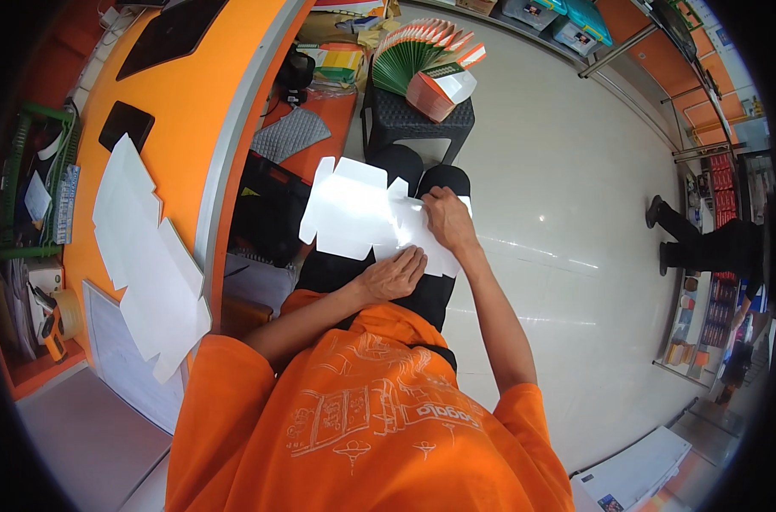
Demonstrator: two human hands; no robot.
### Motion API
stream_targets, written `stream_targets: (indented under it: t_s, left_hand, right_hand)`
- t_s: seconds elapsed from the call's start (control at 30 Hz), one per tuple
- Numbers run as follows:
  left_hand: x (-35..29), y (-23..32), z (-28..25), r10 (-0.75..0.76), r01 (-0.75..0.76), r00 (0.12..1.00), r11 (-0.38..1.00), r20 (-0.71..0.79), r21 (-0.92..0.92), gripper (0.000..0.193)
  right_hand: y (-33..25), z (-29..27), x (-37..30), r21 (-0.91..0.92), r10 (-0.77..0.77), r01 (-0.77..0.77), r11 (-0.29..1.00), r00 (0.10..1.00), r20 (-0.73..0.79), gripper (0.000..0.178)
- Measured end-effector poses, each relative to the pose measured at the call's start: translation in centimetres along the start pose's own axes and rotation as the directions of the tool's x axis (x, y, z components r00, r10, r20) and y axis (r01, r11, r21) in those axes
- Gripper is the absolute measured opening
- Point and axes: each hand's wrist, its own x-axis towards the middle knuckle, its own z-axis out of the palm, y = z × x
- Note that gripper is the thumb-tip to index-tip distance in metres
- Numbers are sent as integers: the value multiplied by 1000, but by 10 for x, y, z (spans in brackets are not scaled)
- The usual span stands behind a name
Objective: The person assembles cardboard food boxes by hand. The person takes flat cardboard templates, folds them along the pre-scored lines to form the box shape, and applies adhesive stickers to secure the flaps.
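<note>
A white die-cut box blank (349,205), with tabs and notches along its edges, lies unfolded across my thighs. My left hand (394,275) rests on its near edge, the fingers stretched out and lying close together. On the right part of the blank, my right hand (449,218) has its fingers curled and closed on the card near a fold. Bright glare covers the middle of the sheet. Beyond my knees, a fan of green, orange and white folded boxes (412,64) stands on a black stool (422,132), beside an orange and white box (439,90).
To the left is an orange table (170,94) with a stack of white box blanks (145,247) and a dark tablet-like object (126,125). A green basket (42,179) stands past it. At the right, a person in dark clothes (716,247) is near shelves.
</note>
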Motion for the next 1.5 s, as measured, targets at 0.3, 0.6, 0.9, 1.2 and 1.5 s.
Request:
stream_targets:
  t_s: [0.3, 0.6, 0.9, 1.2, 1.5]
  left_hand:
    - [44, -41, -21, -75, 278, 914, 833, 399, -478, 12]
    - [76, -102, -21, 25, 589, 724, 497, 689, -637, 31]
    - [99, -128, 29, 300, 756, 489, 323, 819, -569, 49]
    - [97, -132, 35, 345, 799, 417, 303, 841, -520, 45]
    - [79, -90, -25, -20, 592, 766, 410, 642, -694, 41]
  right_hand:
    - [7, -20, 13, 71, 39, -54, 996, 979, 198, 22]
    - [11, -14, 15, 89, 49, -65, 994, 984, 174, 28]
    - [19, -26, 13, 267, 52, -65, 961, 997, 56, 37]
    - [-51, -64, -112, 3, 279, -284, 959, 942, 185, 40]
    - [-32, -45, -125, -220, 122, -123, 968, 992, -18, 35]
